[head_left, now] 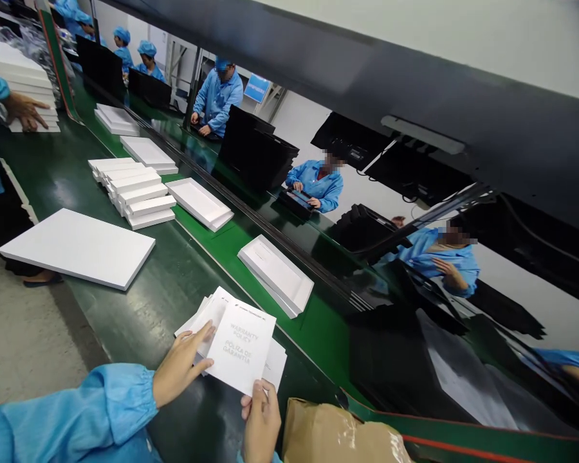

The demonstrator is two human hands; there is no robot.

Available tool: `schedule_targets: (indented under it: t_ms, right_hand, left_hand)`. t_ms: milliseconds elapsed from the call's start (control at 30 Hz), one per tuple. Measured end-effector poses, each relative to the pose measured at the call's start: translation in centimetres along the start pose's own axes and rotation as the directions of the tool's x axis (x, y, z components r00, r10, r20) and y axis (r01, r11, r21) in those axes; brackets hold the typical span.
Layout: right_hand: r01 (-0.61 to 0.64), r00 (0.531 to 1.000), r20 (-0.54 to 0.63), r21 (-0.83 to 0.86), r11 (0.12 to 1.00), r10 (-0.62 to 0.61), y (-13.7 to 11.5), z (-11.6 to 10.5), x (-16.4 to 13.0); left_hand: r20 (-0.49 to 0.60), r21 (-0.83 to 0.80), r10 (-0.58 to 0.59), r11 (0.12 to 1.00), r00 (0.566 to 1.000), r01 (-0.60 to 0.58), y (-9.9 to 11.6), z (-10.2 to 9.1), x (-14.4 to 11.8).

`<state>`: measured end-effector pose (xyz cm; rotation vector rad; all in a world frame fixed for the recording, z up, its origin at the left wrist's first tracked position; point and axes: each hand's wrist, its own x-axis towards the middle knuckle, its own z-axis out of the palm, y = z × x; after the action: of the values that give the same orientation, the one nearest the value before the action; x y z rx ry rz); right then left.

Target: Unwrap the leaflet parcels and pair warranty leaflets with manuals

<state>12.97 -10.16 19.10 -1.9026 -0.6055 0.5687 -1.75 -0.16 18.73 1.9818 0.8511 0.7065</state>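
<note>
My left hand [182,363] rests on a fanned stack of white warranty leaflets [205,315] at the near edge of the dark green bench [174,283], its fingers touching the left side of the top leaflet. My right hand [260,421] pinches the bottom edge of that top warranty leaflet [241,347], printed "WARRANTY POLICY". Both my sleeves are light blue.
White open box trays [276,273] [200,202] lie on the green conveyor belt [318,328]. A stack of white boxes [135,190] and a large flat white lid [80,247] sit left. A brown taped package [338,434] is by my right hand. Co-workers in blue stand behind.
</note>
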Motion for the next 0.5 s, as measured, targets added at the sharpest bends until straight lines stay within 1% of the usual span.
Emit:
schedule_targets:
  t_ms: [33, 67, 100, 133, 167, 200, 233, 267, 300, 333, 367, 400, 433, 467, 500]
  right_hand:
    - [-0.001, 0.999, 0.043, 0.005, 1.0, 0.001, -0.1, 0.1, -0.5]
    - [-0.004, 0.994, 0.113, 0.011, 1.0, 0.003, -0.1, 0.1, -1.0]
    - [-0.001, 0.983, 0.184, 0.014, 1.0, -0.002, 0.1, 0.2, -1.3]
    - [0.008, 0.973, 0.232, 0.013, 1.0, -0.011, 0.5, 0.1, -1.3]
    - [0.025, 0.969, 0.244, 0.0, 1.0, -0.025, 1.1, 0.0, -1.0]
    - [0.051, 0.975, 0.218, -0.036, 0.998, -0.042, 2.0, -0.3, -0.5]
    - [0.091, 0.985, 0.155, -0.112, 0.99, -0.073, 3.1, -0.8, 0.4]
    - [0.141, 0.989, 0.086, -0.23, 0.963, -0.124, 4.4, -1.4, 1.4]
    - [0.19, 0.981, 0.039, -0.381, 0.905, -0.19, 5.8, -2.1, 2.6]
    - [0.238, 0.964, 0.032, -0.539, 0.808, -0.263, 7.2, -2.8, 3.7]
    - [0.272, 0.948, 0.058, -0.664, 0.697, -0.314, 8.6, -3.5, 4.8]
    - [0.293, 0.934, 0.088, -0.745, 0.6, -0.346, 9.8, -4.1, 5.6]
    - [0.306, 0.927, 0.118, -0.786, 0.537, -0.356, 10.9, -4.6, 6.2]
    - [0.317, 0.925, 0.141, -0.799, 0.51, -0.354, 11.8, -5.0, 6.6]
    - [0.325, 0.924, 0.153, -0.797, 0.509, -0.351, 12.4, -5.3, 6.7]
  left_hand:
    - [0.002, -0.131, -0.047, 0.99, 0.999, 0.047, 0.4, -0.4, 0.5]
    - [0.019, -0.241, -0.078, 0.967, 0.997, 0.08, 0.8, -0.8, 0.9]
    - [0.035, -0.32, -0.099, 0.942, 0.994, 0.105, 1.0, -1.2, 1.3]
    - [0.036, -0.368, -0.118, 0.922, 0.992, 0.123, 1.1, -1.7, 1.6]
    - [0.017, -0.389, -0.144, 0.911, 0.989, 0.139, 0.9, -2.1, 1.8]
    - [-0.013, -0.394, -0.179, 0.905, 0.984, 0.16, 0.6, -2.6, 1.9]
    - [-0.044, -0.397, -0.218, 0.899, 0.975, 0.183, 0.1, -3.0, 1.8]
    - [-0.067, -0.411, -0.258, 0.887, 0.964, 0.21, -0.5, -3.4, 1.7]
    - [-0.072, -0.431, -0.294, 0.871, 0.953, 0.236, -1.2, -3.7, 1.5]
    - [-0.057, -0.455, -0.321, 0.852, 0.945, 0.261, -1.8, -3.9, 1.3]
    - [-0.03, -0.481, -0.343, 0.829, 0.939, 0.287, -2.3, -4.1, 1.0]
    - [0.001, -0.507, -0.36, 0.804, 0.933, 0.311, -2.7, -4.3, 0.7]
    - [0.03, -0.534, -0.373, 0.778, 0.927, 0.331, -2.9, -4.3, 0.5]
    - [0.055, -0.559, -0.382, 0.754, 0.922, 0.345, -3.0, -4.3, 0.2]
    - [0.073, -0.581, -0.386, 0.733, 0.92, 0.354, -3.0, -4.2, 0.0]
